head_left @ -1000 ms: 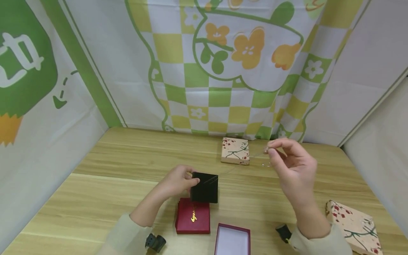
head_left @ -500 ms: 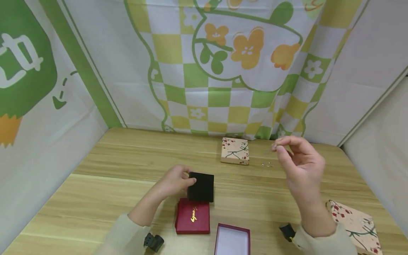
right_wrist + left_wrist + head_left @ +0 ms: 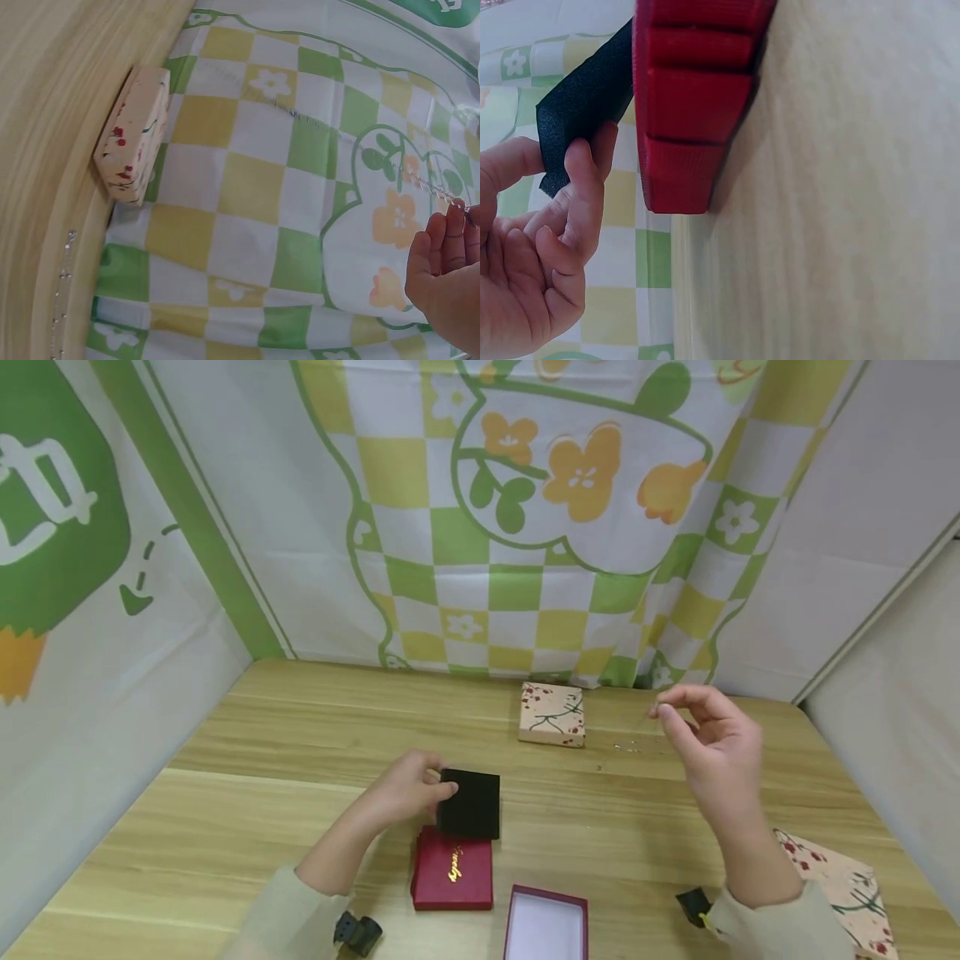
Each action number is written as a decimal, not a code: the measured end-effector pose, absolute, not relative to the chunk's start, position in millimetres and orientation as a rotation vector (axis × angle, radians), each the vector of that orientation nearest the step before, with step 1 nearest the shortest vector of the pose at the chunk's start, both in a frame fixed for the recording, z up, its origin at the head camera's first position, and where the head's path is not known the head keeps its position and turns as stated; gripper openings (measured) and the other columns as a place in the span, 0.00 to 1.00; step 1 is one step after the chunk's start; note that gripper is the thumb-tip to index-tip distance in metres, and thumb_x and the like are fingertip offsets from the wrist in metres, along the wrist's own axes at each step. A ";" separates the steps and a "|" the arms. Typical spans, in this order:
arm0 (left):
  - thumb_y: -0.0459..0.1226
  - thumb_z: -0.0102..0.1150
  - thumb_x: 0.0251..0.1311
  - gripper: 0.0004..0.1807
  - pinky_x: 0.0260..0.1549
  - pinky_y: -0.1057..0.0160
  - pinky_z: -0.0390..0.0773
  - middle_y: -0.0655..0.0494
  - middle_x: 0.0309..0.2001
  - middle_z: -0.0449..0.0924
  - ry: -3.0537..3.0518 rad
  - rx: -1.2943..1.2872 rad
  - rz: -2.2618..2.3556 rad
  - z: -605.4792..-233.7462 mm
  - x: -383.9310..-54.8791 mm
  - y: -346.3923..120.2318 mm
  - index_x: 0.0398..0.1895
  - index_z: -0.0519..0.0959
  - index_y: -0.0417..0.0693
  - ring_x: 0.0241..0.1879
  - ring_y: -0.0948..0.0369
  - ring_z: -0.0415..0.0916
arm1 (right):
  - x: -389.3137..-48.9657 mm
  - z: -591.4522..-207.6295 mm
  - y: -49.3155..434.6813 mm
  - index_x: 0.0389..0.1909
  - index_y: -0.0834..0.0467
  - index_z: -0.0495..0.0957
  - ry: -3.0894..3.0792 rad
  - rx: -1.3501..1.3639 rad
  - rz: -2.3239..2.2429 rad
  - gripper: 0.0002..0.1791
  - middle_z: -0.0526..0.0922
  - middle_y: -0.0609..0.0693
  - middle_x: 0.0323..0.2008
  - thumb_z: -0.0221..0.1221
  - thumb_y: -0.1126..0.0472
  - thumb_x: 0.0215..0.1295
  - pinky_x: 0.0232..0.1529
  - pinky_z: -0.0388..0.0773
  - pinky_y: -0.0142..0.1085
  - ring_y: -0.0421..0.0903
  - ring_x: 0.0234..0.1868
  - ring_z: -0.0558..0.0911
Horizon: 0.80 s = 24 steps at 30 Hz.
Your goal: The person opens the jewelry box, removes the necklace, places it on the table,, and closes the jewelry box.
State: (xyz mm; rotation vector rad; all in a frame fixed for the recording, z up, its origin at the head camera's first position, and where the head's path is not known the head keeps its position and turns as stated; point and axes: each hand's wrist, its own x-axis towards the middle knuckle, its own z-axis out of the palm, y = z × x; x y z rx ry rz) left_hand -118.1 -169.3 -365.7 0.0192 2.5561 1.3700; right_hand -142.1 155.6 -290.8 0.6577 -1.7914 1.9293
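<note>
My left hand (image 3: 408, 789) pinches a thin black foam pad (image 3: 471, 806) by its left edge, thumb in front. The pad stands tilted over the back of a dark red jewelry box (image 3: 452, 878) with gold lettering. Seen from the left wrist, the pad (image 3: 585, 105) bends slightly between thumb and fingers (image 3: 585, 202). Raised at the right, my right hand (image 3: 716, 756) pinches the end of a fine silver chain necklace between thumb and forefinger. In the right wrist view that necklace (image 3: 345, 136) swings out from the fingertips, its far end blurred.
Another thin silver chain (image 3: 64, 277) lies on the wooden table (image 3: 300, 718). A small floral box (image 3: 552, 716) stands at the back, and a larger floral box (image 3: 840, 885) at the right. An open red box with white lining (image 3: 547, 927) sits at the front. A patterned curtain hangs behind.
The necklace, which stretched from my right hand to the black pad, has come away from it. My right hand has moved right; my left hand and the pad have shifted slightly left.
</note>
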 end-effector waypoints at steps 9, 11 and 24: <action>0.37 0.60 0.60 0.24 0.48 0.49 0.77 0.37 0.47 0.80 2.533 0.046 1.387 -365.4 -117.2 -171.8 0.56 0.72 0.31 0.47 0.51 0.80 | -154.3 -300.7 158.9 0.34 0.65 0.79 -2.144 0.568 1.627 0.05 0.81 0.44 0.33 0.58 0.75 0.60 0.38 0.78 0.23 0.34 0.38 0.81; 0.37 0.59 0.61 0.25 0.48 0.48 0.77 0.36 0.47 0.80 2.522 0.061 1.391 -365.7 -117.3 -172.4 0.57 0.71 0.30 0.42 0.54 0.81 | -156.2 -301.7 161.9 0.35 0.67 0.78 -2.175 0.583 1.571 0.04 0.81 0.44 0.33 0.58 0.75 0.60 0.38 0.78 0.23 0.34 0.37 0.80; 0.38 0.60 0.60 0.25 0.43 0.52 0.78 0.40 0.44 0.82 2.515 0.087 1.403 -369.0 -115.8 -174.2 0.56 0.72 0.31 0.42 0.52 0.81 | -159.3 -304.7 209.1 0.34 0.64 0.78 -2.337 0.524 1.363 0.03 0.78 0.35 0.33 0.59 0.72 0.60 0.37 0.75 0.18 0.29 0.36 0.78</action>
